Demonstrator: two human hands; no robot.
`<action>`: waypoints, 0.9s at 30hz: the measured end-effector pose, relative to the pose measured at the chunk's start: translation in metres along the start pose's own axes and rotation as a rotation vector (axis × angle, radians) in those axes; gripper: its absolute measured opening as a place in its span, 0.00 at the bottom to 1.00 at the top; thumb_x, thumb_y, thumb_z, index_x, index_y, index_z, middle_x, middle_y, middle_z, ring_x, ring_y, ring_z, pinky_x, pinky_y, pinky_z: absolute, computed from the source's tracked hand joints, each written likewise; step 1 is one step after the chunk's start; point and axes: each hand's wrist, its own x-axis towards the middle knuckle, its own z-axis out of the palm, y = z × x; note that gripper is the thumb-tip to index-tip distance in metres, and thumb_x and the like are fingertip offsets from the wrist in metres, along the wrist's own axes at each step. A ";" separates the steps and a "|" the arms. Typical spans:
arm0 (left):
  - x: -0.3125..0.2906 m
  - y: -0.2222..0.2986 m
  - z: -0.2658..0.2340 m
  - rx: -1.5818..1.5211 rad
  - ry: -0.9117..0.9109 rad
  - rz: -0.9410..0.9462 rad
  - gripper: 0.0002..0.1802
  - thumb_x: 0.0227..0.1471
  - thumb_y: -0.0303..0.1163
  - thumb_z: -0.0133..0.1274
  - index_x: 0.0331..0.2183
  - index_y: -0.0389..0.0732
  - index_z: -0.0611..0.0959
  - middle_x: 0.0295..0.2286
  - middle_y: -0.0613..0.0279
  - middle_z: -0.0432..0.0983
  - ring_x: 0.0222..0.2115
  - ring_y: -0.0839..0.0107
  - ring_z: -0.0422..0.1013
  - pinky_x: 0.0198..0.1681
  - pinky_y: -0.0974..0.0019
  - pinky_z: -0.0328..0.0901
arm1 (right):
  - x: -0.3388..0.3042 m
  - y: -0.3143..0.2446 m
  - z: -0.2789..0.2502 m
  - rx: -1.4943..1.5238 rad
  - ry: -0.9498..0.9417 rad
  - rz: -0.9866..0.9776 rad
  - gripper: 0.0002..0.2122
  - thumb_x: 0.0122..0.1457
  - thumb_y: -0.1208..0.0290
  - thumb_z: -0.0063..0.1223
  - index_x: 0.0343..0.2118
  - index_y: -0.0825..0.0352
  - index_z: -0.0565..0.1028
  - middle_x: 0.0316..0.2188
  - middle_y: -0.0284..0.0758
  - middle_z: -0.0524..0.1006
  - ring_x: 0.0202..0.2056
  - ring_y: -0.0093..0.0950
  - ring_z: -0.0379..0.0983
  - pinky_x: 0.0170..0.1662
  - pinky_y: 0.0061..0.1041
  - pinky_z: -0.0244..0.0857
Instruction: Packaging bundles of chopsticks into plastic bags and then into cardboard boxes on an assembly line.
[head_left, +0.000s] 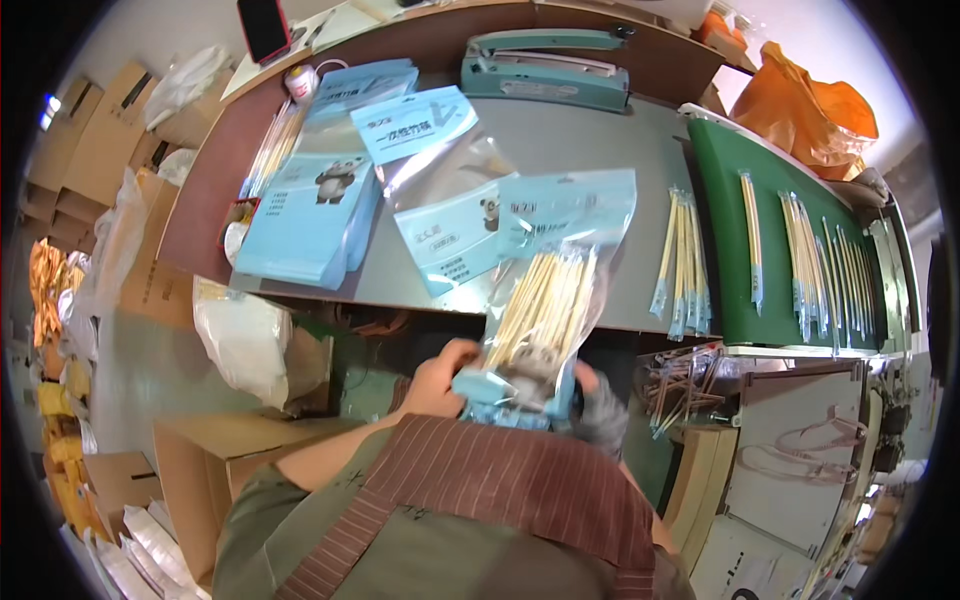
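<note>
The person holds a clear-fronted pouch (pixel 545 290) with a pale blue header upright at the near edge of the grey surface (pixel 600 140), its bottom end gripped between both hands, probably so the wrapped chopsticks inside settle lengthwise and stand together. The left hand (pixel 440 378) closes its fingers on the pouch's lower left corner; the right hand (pixel 600 405), in a grey glove, wraps the lower right corner, though the pouch hides most of its fingers, so how tightly they close cannot be told. The pouch holds a dense bundle of pale chopsticks in thin sleeves, filling its lower half while the printed header stands empty above. Farther out on the surface lie flat, unfilled pouches: a stack of blue ones (pixel 310 215) to the left and a few loose ones (pixel 450 235) fanned just behind the held pouch, within easy reach for taking. Beyond them sits a teal heat sealer (pixel 545 70) near the far edge. To the right, a green conveyor belt (pixel 730 250) carries individually sleeved chopsticks (pixel 800 255) lying lengthwise, with a small cluster (pixel 682 265) gathered on the surface just beside the belt. An orange bag (pixel 815 105) rests past the belt's far end, and cardboard boxes (pixel 85 150) stand on the floor to the left.
</note>
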 end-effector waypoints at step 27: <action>0.263 0.153 -0.145 0.824 0.351 0.748 0.15 0.41 0.15 0.43 0.35 0.37 0.74 0.27 0.54 0.70 0.31 0.57 0.70 0.35 0.66 0.63 | 0.314 -0.021 -0.085 -0.160 0.663 -0.302 0.08 0.49 0.69 0.47 0.26 0.68 0.74 0.19 0.39 0.74 0.22 0.31 0.72 0.30 0.30 0.67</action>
